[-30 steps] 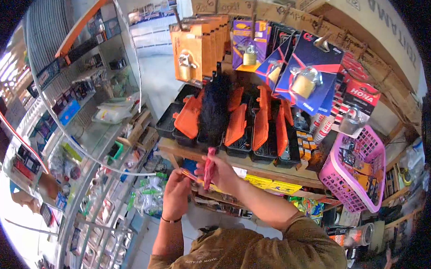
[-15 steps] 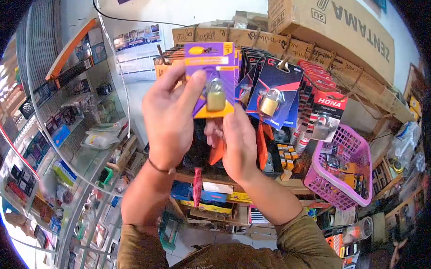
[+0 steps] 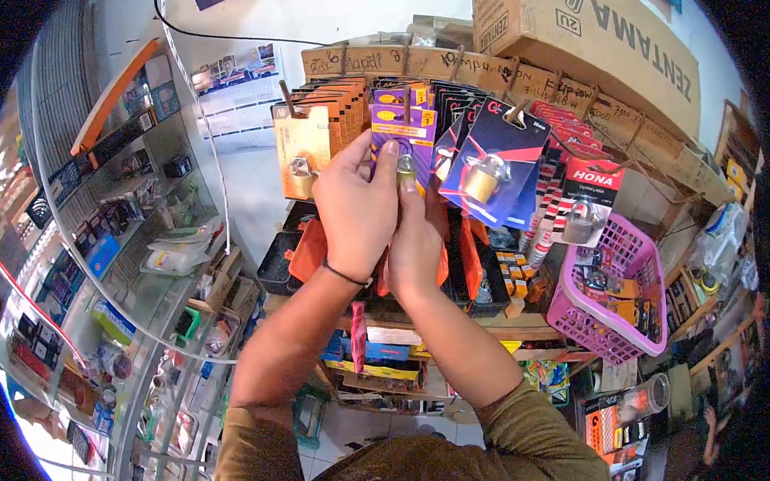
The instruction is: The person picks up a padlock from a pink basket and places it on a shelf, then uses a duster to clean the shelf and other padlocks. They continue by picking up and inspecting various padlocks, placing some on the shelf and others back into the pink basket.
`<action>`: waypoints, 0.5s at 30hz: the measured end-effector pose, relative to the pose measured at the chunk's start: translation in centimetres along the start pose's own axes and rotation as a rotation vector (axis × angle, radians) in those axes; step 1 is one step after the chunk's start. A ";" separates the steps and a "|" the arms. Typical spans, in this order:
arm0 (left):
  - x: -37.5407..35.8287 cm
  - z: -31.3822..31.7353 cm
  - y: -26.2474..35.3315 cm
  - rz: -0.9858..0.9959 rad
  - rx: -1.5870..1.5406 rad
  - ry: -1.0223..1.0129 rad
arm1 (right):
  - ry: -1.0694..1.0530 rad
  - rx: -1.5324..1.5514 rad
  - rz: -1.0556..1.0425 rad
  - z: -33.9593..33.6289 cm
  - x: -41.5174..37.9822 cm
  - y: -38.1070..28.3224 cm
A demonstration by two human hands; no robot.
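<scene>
A purple carded padlock is up at the rack, its top overlapping a metal hook and another purple card behind it. My left hand grips its left side, thumb across the front. From below, my right hand pinches the card's lower end, the thumb over the brass lock body. To the left hangs a row of orange carded padlocks, and on the right dark blue carded padlocks hang from their own hook.
A wooden rail with handwriting carries the hooks. Right of my hands are a HONA padlock pack and a pink basket. A Zentama carton sits above. Orange bins lie below, and a glass display case stands left.
Both hands have carried the purple carded padlock away from me and slightly right, up against the rack hook. The orange cards on the left have come into fuller view.
</scene>
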State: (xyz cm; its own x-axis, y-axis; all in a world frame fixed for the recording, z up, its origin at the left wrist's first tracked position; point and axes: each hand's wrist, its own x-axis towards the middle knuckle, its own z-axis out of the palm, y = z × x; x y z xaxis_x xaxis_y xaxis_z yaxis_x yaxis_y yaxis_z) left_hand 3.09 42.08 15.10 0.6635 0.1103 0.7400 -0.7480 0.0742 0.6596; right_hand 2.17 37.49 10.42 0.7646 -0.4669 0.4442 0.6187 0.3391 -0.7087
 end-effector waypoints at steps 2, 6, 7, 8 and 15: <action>0.2 -0.3 0.9 -0.156 0.271 -0.129 | 0.073 -0.061 -0.132 -0.1 1.1 0.6; -1.3 0.8 -0.6 0.037 0.352 -0.067 | -0.093 -0.233 -0.268 -0.3 1.5 1.2; -1.9 0.7 -0.5 0.204 0.470 -0.019 | -0.107 -0.297 -0.203 -0.1 1.4 0.6; -2.5 0.7 -0.3 0.372 0.585 0.027 | -0.118 -0.360 -0.138 0.0 1.3 -0.1; -7.6 -1.6 -0.2 0.274 0.554 -0.032 | -0.188 -0.034 0.268 -1.4 0.9 0.0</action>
State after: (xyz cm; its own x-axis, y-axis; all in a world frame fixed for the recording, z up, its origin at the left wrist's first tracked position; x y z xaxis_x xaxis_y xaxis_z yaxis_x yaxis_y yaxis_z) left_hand -1.82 42.79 9.12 0.4555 0.0218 0.8900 -0.7766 -0.4790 0.4092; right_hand 2.57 35.89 10.07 0.9213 -0.2048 0.3305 0.3869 0.4008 -0.8305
